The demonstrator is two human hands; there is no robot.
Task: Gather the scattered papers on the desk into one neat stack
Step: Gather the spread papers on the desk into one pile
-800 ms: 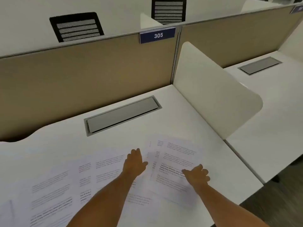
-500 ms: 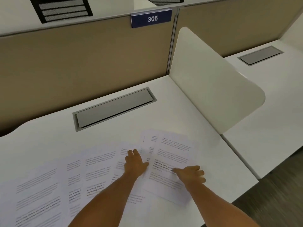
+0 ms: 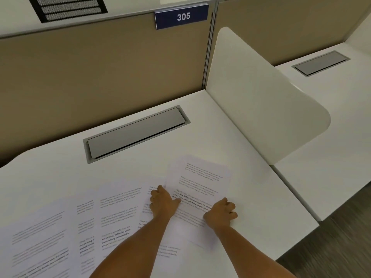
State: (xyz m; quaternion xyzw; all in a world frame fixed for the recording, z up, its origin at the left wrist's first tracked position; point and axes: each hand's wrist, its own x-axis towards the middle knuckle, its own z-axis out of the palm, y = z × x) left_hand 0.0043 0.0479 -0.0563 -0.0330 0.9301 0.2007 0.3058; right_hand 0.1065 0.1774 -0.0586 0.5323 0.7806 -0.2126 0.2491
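Several printed white sheets lie fanned across the white desk [image 3: 251, 161]. A small overlapped pile of sheets [image 3: 198, 181] sits at the right end of the spread. My left hand [image 3: 163, 202] rests flat at that pile's left edge, fingers apart, thumb on the top sheet. My right hand [image 3: 220, 213] has its fingers curled at the pile's right edge; whether it pinches the paper I cannot tell. More loose sheets [image 3: 112, 215] spread to the left, and further sheets [image 3: 38, 239] reach the near left corner. My forearms cover parts of the lower sheets.
A grey cable hatch [image 3: 136, 133] is set into the desk behind the papers. A tan partition [image 3: 100, 77] with a blue "305" sign [image 3: 181, 16] closes the back. A white curved divider [image 3: 261, 97] walls the right side. The desk's near right edge drops to the floor.
The right-hand sheets have drawn together into a tighter pile. My right hand slid to the pile's right edge and curled; my left hand stayed at its left edge. The view tilted down.
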